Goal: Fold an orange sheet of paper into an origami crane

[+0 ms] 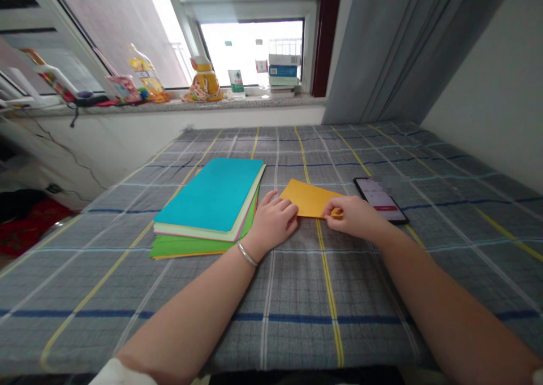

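Head view: the right hand (354,216) is pinching the right end of an orange sheet of paper (311,198) between its thumb and bent forefinger, while the fingers (286,211) of the left hand (271,222) are pressed together and curving down, their tips lying at the sheet's lower left edge, though I cannot tell whether they are gripping it. The sheet is lying between the two sets of fingers and reaching away from them, its long axis running almost across the view and dipping slightly toward the right fingers, which are holding it more firmly. Just past the right fingers, a smartphone (380,200) is lying with its screen lit, and left of the left fingers, a stack of coloured paper (207,195) is sitting with a teal sheet on top and green sheets beneath. A grey checked cloth (271,340) with yellow and blue lines is covering the surface under the fingers, and far beyond them, a plastic bottle (146,74) and a pile of books (284,71) are standing on a stone windowsill (169,106) beneath a bright window (250,51), with a grey curtain (382,46) hanging to the right
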Available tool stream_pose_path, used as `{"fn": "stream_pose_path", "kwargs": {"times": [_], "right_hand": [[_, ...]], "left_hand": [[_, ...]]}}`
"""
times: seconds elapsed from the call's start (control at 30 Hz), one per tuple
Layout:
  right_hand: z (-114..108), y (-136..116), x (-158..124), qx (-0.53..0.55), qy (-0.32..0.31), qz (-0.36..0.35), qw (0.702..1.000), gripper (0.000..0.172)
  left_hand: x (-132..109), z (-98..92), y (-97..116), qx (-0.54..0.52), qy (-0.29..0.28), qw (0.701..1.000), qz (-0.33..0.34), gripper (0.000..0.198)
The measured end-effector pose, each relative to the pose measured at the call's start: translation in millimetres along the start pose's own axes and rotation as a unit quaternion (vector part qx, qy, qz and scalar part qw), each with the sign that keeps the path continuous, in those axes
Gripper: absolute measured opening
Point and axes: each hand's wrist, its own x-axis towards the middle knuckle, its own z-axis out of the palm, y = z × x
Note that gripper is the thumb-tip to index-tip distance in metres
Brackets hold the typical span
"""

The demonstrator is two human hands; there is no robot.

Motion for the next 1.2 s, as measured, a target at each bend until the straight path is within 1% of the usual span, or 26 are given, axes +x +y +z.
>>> {"fn": "stream_pose_path", "kwargs": {"times": [0.23, 0.37, 0.5, 0.63, 0.73, 0.9, 1.2], "right_hand": [[7.7, -9.3, -0.4, -0.006, 0.04, -0.032, 0.999, 0.009], [6.4, -12.7, -2.2, -0.023, 0.049, -0.06, 0.997, 0.01], [3.0, -8.6, -2.8, -0.005, 0.041, -0.04, 0.998, 0.011], [-2.3, 0.2, -1.8, 0.039, 0.035, -0.03, 0.998, 0.011], [-6.9, 5.4, -1.6, 0.062, 0.032, -0.012, 0.997, 0.01], [-12.7, 10.8, -2.4, 0.072, 0.027, 0.003, 0.997, 0.009], [-15.7, 20.4, -3.1, 0.092, 0.018, 0.032, 0.995, 0.009]], "left_hand": [[-0.8, 1.0, -0.4, -0.017, 0.006, 0.999, 0.027, 0.013], [-0.8, 0.5, 0.3, 0.0, 0.013, 1.0, -0.002, 0.013], [-0.8, 1.2, 0.1, 0.026, 0.023, 0.998, -0.047, 0.011], [-0.5, -1.4, -0.7, 0.042, 0.017, 0.996, -0.077, 0.011], [-0.9, -4.4, -1.4, 0.046, 0.011, 0.995, -0.088, 0.009], [-3.8, -5.0, -4.7, 0.038, 0.0, 0.994, -0.106, 0.006], [-8.0, -4.9, -13.1, 0.047, -0.02, 0.99, -0.13, 0.007]]}}
